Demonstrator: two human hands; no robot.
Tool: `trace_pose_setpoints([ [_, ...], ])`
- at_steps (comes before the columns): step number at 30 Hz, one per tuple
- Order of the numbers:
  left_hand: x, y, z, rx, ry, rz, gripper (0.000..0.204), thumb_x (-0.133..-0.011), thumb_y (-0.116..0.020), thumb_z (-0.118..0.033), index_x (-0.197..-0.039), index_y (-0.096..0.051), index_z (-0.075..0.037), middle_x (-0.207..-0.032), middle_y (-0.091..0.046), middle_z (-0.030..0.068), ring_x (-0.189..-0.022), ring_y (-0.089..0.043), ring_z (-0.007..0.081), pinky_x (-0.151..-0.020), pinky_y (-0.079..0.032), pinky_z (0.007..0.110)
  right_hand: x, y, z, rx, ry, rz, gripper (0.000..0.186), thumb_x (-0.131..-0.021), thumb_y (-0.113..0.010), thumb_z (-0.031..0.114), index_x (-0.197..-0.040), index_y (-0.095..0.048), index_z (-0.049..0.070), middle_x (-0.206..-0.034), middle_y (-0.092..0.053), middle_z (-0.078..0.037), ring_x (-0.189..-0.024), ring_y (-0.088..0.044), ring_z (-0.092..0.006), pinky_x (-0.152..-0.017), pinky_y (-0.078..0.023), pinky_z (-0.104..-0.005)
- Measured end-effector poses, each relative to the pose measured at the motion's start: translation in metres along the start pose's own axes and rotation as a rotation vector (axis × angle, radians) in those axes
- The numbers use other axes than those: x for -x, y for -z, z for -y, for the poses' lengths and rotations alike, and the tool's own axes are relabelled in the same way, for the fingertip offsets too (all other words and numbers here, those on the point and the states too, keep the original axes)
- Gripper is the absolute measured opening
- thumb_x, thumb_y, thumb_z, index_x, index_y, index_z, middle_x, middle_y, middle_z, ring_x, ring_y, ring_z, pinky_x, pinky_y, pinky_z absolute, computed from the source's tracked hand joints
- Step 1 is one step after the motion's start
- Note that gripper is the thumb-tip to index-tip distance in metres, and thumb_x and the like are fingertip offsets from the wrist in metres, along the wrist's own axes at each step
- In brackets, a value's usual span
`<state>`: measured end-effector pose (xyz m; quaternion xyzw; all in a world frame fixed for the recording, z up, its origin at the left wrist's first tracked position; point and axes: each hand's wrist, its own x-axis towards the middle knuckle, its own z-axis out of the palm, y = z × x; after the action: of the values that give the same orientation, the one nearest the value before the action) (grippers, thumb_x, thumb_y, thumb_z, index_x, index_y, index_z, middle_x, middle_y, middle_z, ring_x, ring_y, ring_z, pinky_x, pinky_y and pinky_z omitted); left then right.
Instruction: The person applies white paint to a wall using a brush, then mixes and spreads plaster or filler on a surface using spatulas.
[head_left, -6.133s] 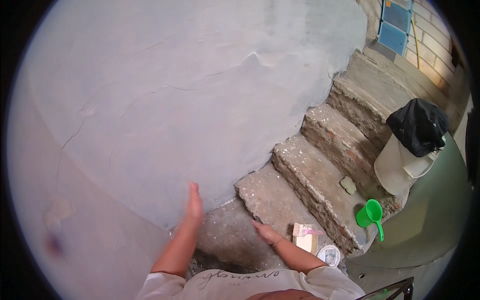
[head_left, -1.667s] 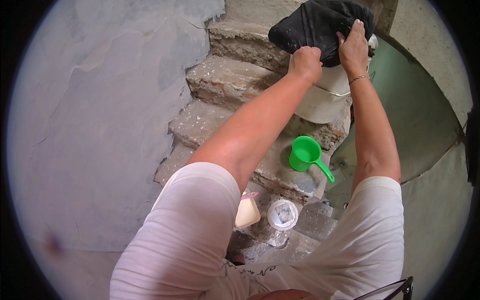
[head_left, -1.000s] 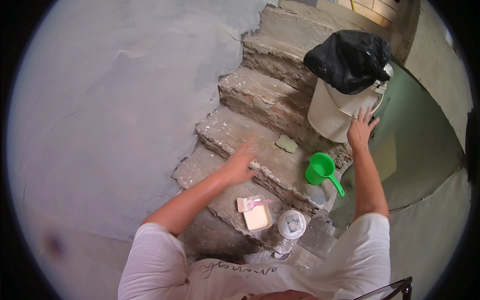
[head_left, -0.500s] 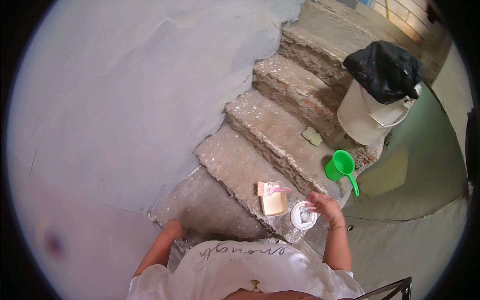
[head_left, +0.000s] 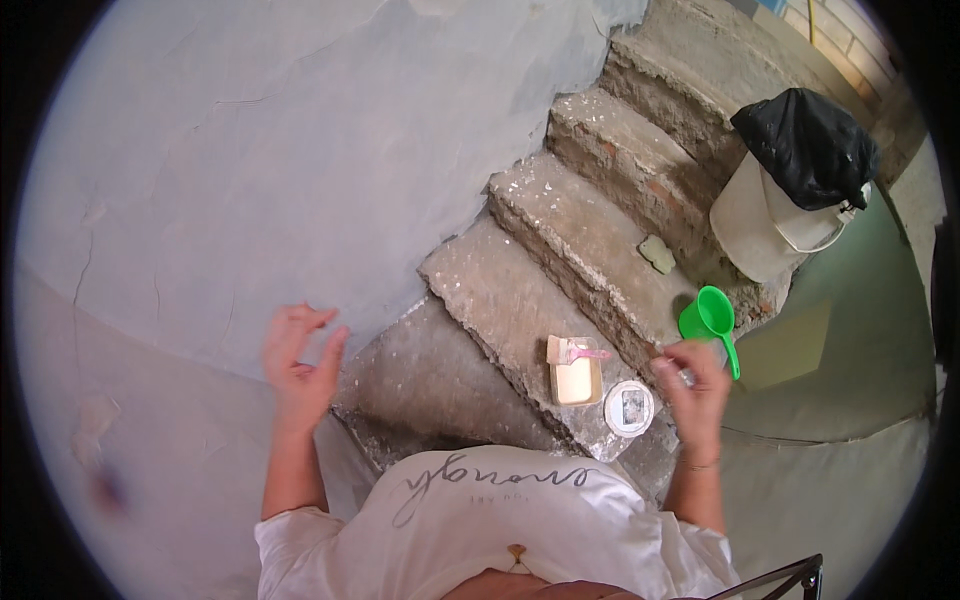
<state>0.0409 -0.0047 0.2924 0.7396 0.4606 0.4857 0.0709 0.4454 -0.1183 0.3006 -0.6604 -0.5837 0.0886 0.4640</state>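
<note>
My left hand (head_left: 305, 360) is raised in front of the grey wall, its thumb and fingers apart and nothing in it. On the right, my right hand (head_left: 697, 385) has its fingers curled in; a small shiny bit shows between them, too small to name. It hovers beside a round white lid (head_left: 618, 420) with a greyish patch, apart from it. Left of the lid stands a small rectangular tub (head_left: 598, 385) of cream-coloured paint. A paintbrush (head_left: 575, 351) with a pink handle rests across the tub's far edge. Just beyond my right hand is a green dipper (head_left: 708, 315).
Rough concrete stairs (head_left: 590, 225) climb toward the far right along the grey wall (head_left: 270, 180). A pale green flat piece (head_left: 656, 254) lies on one step. Higher up stands a white bucket (head_left: 750, 225) topped by a black plastic bag (head_left: 805, 150).
My left hand has risen from beside the lowest step to the front of the wall, fingers spreading. My right hand has moved away from over the lid, its fingers curling in. The view has shifted.
</note>
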Motion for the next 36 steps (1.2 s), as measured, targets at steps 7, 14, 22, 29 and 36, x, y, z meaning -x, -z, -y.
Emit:
trace_pose_setpoints([
  [7,-0.053,0.090,-0.109,0.165,-0.704,-0.307,0.017,-0.087,-0.060,-0.027,-0.103,-0.064,-0.023,-0.093,-0.054,-0.0031,-0.094,-0.048,0.0198,-0.101,-0.037,0.051,0.013,0.110,0.106,-0.343,0.847,-0.338,0.030,-0.077,-0.069,0.033,-0.097,-0.063,0.011,-0.086,-0.050,-0.002,-0.066,-0.044,-0.0140,-0.060,-0.032,-0.0263],
  [14,-0.038,0.107,-0.117,0.216,-0.866,-0.343,0.026,-0.085,-0.056,-0.037,-0.107,-0.063,-0.024,-0.103,-0.057,-0.0028,-0.105,-0.045,0.0199,-0.103,-0.026,0.046,0.003,0.073,0.153,-0.606,1.081,-0.361,0.013,-0.083,-0.064,0.034,-0.090,-0.066,0.024,-0.084,-0.051,0.006,-0.063,-0.036,-0.0077,-0.063,-0.027,-0.0297],
  [22,-0.047,0.107,-0.122,0.299,-0.868,-0.231,0.018,-0.083,-0.063,-0.032,-0.099,-0.063,-0.025,-0.088,-0.056,-0.0062,-0.092,-0.047,0.0165,-0.095,-0.033,0.039,0.009,0.058,0.183,-0.478,0.898,-0.217,0.014,-0.087,-0.059,0.028,-0.097,-0.064,0.018,-0.093,-0.061,0.006,-0.055,-0.041,-0.0103,-0.054,-0.039,-0.0293],
  [29,-0.060,0.084,-0.131,0.270,-0.758,-0.275,0.008,-0.078,-0.067,-0.022,-0.085,-0.064,-0.018,-0.078,-0.056,-0.0002,-0.079,-0.050,0.0203,-0.086,-0.042,0.040,0.004,0.042,0.161,-0.583,0.928,-0.408,0.013,-0.088,-0.057,0.031,-0.094,-0.062,0.021,-0.085,-0.052,0.002,-0.060,-0.037,-0.0095,-0.063,-0.030,-0.0301],
  [36,-0.068,0.007,-0.111,0.332,-0.316,0.012,0.011,-0.072,-0.073,-0.007,-0.081,-0.067,-0.008,-0.075,-0.059,0.0062,-0.071,-0.055,0.0244,-0.081,-0.047,0.039,-0.006,0.014,0.134,-0.333,0.273,-0.087,0.021,-0.074,-0.061,-0.007,-0.093,-0.056,0.001,-0.090,-0.059,-0.015,-0.084,-0.059,-0.0205,-0.066,-0.049,-0.0279],
])
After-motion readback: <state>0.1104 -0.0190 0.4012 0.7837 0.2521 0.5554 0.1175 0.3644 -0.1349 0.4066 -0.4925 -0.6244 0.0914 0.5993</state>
